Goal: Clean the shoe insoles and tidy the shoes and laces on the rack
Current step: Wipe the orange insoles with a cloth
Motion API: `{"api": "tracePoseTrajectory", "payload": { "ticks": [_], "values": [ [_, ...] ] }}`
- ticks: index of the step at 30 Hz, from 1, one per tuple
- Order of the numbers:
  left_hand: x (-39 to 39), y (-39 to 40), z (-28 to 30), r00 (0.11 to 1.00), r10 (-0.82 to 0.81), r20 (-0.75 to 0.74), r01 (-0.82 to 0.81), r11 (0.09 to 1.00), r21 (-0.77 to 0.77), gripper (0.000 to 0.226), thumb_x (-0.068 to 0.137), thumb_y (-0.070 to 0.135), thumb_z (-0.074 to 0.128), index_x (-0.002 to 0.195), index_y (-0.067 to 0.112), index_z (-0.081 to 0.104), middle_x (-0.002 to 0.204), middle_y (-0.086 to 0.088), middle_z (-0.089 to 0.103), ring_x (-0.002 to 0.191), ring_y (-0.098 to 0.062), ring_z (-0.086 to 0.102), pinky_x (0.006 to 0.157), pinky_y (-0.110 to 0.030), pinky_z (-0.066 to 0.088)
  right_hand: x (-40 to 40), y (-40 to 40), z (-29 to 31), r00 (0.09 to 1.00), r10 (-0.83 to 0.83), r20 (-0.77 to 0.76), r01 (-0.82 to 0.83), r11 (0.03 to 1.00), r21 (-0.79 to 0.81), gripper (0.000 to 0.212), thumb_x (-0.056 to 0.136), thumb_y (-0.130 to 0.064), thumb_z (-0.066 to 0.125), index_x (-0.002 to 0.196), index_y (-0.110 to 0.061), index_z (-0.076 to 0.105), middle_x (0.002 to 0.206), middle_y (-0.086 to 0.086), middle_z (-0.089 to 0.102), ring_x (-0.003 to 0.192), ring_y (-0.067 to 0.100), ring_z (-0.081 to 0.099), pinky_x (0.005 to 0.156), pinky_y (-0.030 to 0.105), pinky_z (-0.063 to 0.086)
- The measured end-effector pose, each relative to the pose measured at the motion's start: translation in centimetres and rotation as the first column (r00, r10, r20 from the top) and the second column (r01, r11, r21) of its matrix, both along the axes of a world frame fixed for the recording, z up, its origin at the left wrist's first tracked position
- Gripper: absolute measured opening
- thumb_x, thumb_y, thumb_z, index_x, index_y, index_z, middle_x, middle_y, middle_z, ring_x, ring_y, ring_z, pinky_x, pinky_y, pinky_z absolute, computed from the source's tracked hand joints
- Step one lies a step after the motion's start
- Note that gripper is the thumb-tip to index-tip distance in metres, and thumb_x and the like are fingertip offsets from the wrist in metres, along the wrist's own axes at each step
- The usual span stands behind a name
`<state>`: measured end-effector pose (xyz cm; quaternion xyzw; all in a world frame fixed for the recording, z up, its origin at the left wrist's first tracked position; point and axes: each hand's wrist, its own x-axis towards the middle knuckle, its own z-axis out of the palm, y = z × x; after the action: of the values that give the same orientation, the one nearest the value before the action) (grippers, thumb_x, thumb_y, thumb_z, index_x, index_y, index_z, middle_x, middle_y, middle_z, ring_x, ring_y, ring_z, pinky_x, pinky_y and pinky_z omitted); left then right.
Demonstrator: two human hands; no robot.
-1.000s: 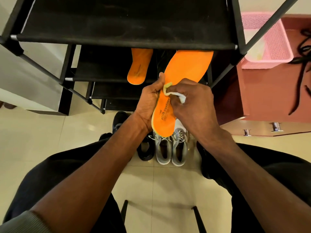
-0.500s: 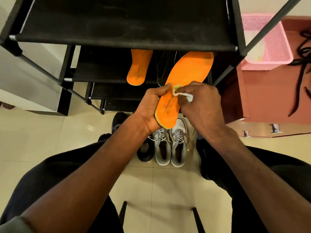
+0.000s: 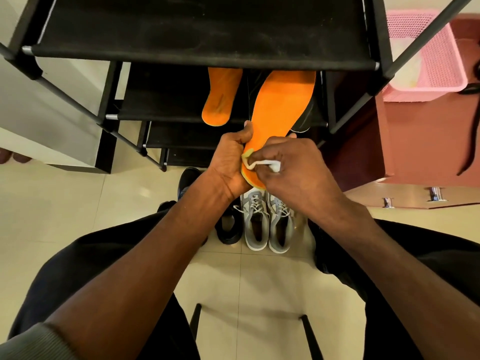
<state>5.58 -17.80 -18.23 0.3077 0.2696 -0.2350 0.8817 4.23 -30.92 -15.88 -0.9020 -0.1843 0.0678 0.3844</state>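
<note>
Up close: orange insole [image 3: 279, 105] gripped at the heel by left hand [image 3: 231, 162], right hand [image 3: 296, 167] pinching white wipe [image 3: 267, 163] against it. Beyond, second insole [image 3: 220, 97] on black rack [image 3: 197, 35]; grey sneakers [image 3: 267, 219] on floor below.

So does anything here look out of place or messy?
A little. A second orange insole lies loose on the shoe rack, its heel overhanging the shelf edge, and black laces trail across the reddish cabinet at right.
</note>
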Motion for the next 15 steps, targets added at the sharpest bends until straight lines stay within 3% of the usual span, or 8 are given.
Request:
{"api": "tracePoseTrajectory", "payload": {
  "ticks": [2,5,9,11,15],
  "values": [
    [0.0,-0.2,-0.2,1.000,0.004,0.015,-0.004,1.000,0.018,0.053,0.112,0.040,0.034,0.133,-0.001,0.059,0.131,-0.024,0.066,0.120,-0.036,0.065,0.100,-0.047,0.054,0.6,-0.4,-0.2,0.997,-0.057,0.049,0.061,0.995,-0.083,0.024,0.083,-0.014,0.068,0.099,-0.022,0.084,0.097,-0.007,0.075,0.092,0.020,0.070,0.081,0.043,0.058],
    [0.4,-0.7,-0.1,1.000,0.017,0.014,-0.018,0.997,0.069,0.048,0.112,0.035,0.036,0.108,0.005,0.073,0.110,-0.015,0.074,0.099,-0.029,0.072,0.087,-0.041,0.060,1.3,-1.2,0.0,0.974,-0.179,0.139,0.196,0.973,-0.122,0.026,0.085,-0.011,0.068,0.104,-0.019,0.083,0.104,-0.003,0.075,0.098,0.022,0.070,0.085,0.042,0.058],
    [0.3,-1.0,0.5,0.999,-0.005,0.035,0.000,0.991,0.135,0.041,0.111,0.033,0.039,0.134,0.006,0.058,0.114,-0.015,0.071,0.093,-0.027,0.071,0.077,-0.039,0.063,2.4,-2.5,0.1,0.938,-0.293,0.185,0.312,0.946,-0.085,0.024,0.088,-0.008,0.069,0.106,-0.016,0.081,0.107,-0.003,0.075,0.096,0.019,0.069,0.085,0.027,0.051],
    [0.3,-1.0,0.4,0.999,-0.006,0.052,-0.002,0.989,0.145,0.044,0.110,0.031,0.042,0.144,0.006,0.051,0.123,-0.016,0.065,0.095,-0.026,0.067,0.079,-0.037,0.060,2.9,-2.9,-0.1,0.933,-0.319,0.168,0.334,0.940,-0.074,0.023,0.089,-0.009,0.070,0.106,-0.017,0.081,0.108,-0.005,0.075,0.096,0.016,0.069,0.083,0.022,0.046],
    [0.4,-0.7,0.2,0.998,0.011,0.061,-0.019,0.990,0.138,0.035,0.110,0.029,0.044,0.136,0.009,0.054,0.126,-0.017,0.062,0.103,-0.028,0.064,0.088,-0.039,0.056,3.0,-2.9,-0.2,0.940,-0.298,0.164,0.308,0.951,-0.038,0.023,0.088,-0.006,0.069,0.104,-0.016,0.082,0.106,-0.005,0.075,0.095,0.016,0.070,0.086,0.033,0.057]
  ]
}}
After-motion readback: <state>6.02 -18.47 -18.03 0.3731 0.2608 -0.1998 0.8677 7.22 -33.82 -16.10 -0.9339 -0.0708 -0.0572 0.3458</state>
